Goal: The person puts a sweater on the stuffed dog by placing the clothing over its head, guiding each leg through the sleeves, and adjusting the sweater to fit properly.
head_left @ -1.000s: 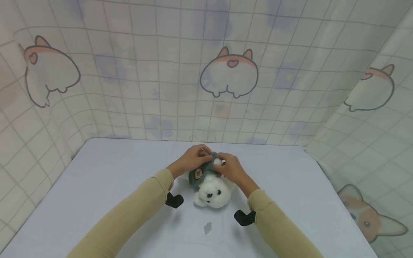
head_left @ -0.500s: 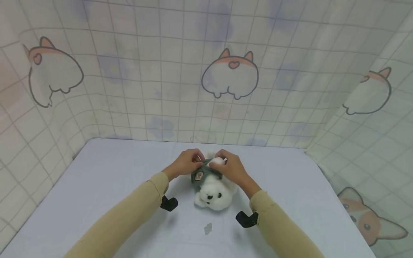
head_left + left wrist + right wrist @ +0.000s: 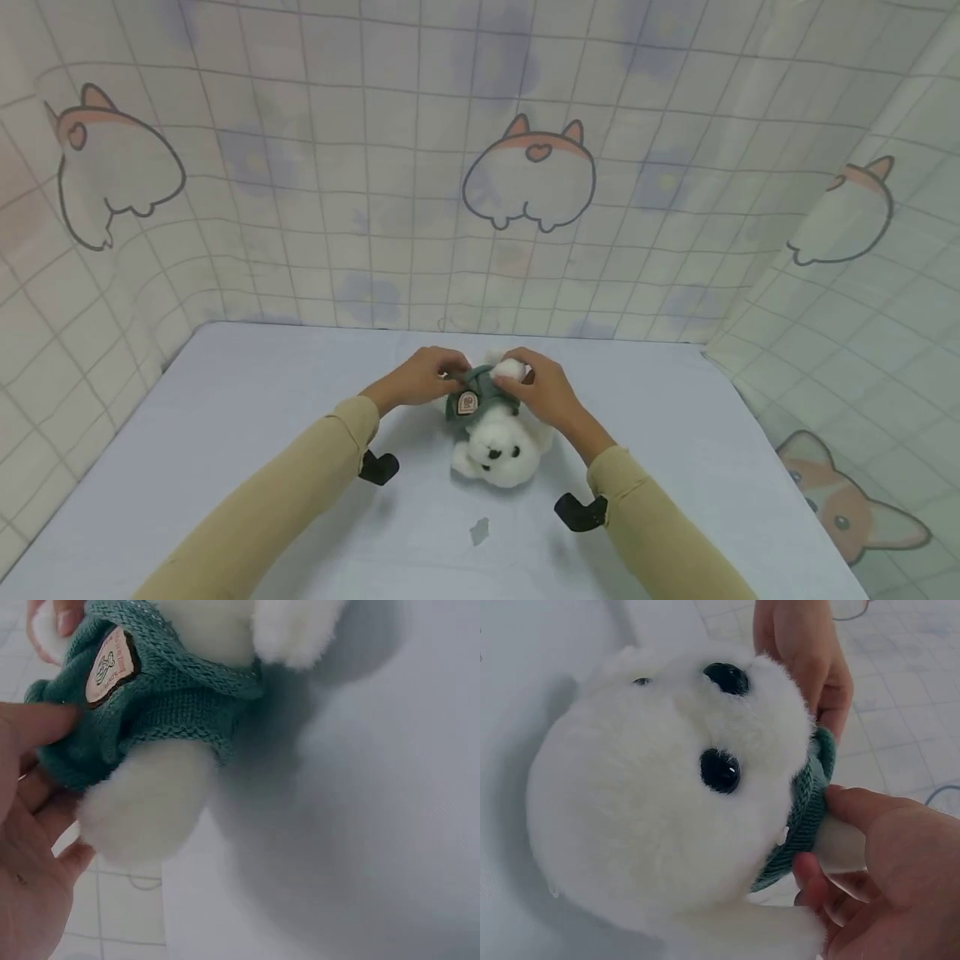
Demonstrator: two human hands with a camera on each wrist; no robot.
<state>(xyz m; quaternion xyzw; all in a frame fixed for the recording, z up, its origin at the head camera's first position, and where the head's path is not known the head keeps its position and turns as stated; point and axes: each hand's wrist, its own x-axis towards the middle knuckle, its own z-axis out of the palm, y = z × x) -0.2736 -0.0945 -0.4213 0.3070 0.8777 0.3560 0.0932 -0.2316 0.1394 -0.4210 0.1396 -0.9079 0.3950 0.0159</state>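
Observation:
A white plush dog [image 3: 501, 454] in a green knitted sweater [image 3: 495, 392] lies belly up on the table, its head toward me. The sweater carries a pale oval patch [image 3: 112, 669]. My left hand [image 3: 423, 377] grips the sweater's side, thumb on the front and fingers behind, just beside a furry white limb [image 3: 154, 802]. On the other side my right hand [image 3: 551, 392] pinches the sweater near its edge, with a white limb between thumb and fingers in the right wrist view. The dog's black eyes and nose [image 3: 720, 771] show there.
A white cloth-covered table [image 3: 285, 367] lies under the toy. A small grey diamond-shaped mark [image 3: 480, 532] is on it in front of the dog's head. Grid-patterned curtains [image 3: 360, 217] with cartoon corgis surround the table. Black mounts [image 3: 378, 468] stick out at both wrists.
The hands have drawn apart from close together at the top of the sweater, the left one moving left. The sweater now lies flatter and wider over the belly.

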